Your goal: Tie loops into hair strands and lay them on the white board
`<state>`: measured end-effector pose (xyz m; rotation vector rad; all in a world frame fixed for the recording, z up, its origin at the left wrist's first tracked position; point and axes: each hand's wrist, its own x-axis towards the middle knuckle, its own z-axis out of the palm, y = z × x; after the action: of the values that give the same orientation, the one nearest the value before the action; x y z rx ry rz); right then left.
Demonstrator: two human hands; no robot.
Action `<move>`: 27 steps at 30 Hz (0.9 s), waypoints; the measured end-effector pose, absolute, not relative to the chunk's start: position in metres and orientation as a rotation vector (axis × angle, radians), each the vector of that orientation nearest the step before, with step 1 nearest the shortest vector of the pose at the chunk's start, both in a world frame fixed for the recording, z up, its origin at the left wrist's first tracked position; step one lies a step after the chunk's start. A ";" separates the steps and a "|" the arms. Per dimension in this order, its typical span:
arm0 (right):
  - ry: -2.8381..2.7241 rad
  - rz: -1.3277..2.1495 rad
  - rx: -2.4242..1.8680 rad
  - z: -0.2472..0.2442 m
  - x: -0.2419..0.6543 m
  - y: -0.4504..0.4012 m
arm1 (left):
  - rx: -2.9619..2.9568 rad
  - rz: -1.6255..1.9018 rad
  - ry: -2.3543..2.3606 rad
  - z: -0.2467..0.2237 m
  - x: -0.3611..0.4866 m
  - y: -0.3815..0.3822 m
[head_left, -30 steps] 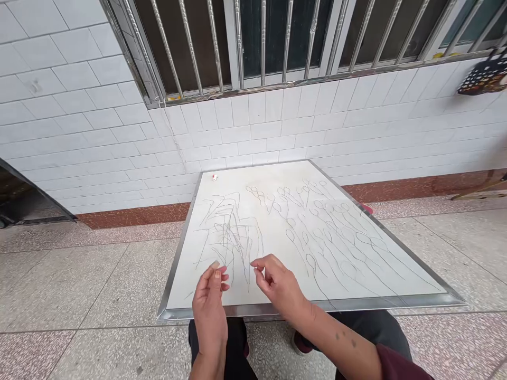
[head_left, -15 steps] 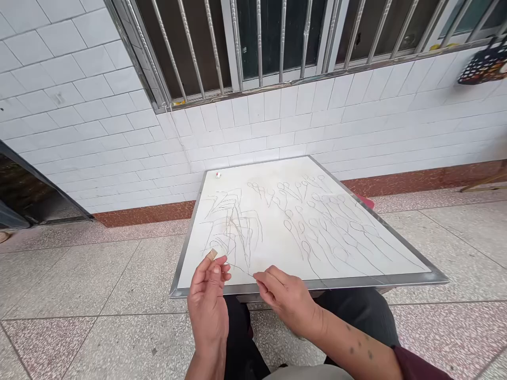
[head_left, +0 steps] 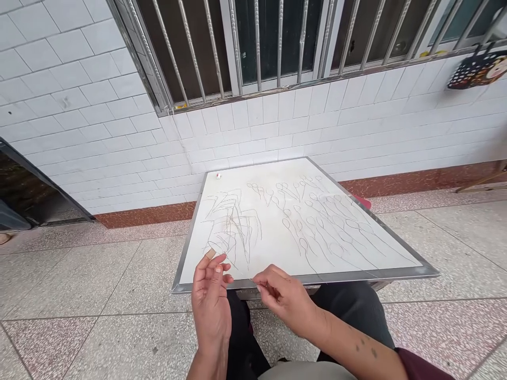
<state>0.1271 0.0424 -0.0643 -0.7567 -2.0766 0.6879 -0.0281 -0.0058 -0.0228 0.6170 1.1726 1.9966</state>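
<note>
1. You're at a white-topped desk (head_left: 269,253), grey metal frame around it, white tiled wall (head_left: 253,132) right behind!
2. Your right hand (head_left: 287,301) pinches a thin wire (head_left: 251,279) over the near edge.
3. Your left hand (head_left: 212,301) curls beside it, and I can't tell whether it grips anything.
4. Bent wires (head_left: 232,221) tangle on the left; looped wires (head_left: 330,227) fan out right.
5. Above you, a barred window (head_left: 269,47); far right, a dotted bag (head_left: 471,71) hangs; below, speckled floor (head_left: 127,285).
</note>
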 end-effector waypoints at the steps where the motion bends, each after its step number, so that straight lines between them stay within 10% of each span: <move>1: -2.040 0.801 -0.766 -0.063 0.127 0.042 | 0.598 1.985 1.161 -0.023 -0.028 -0.006; 27: -1.575 1.444 -0.728 -0.059 0.129 0.048 | 0.944 1.638 1.270 -0.042 0.007 -0.013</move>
<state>0.1293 0.0479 -0.0590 -0.7277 -1.5748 1.4444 0.0071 -0.0133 -0.0416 0.9444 1.2696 1.6381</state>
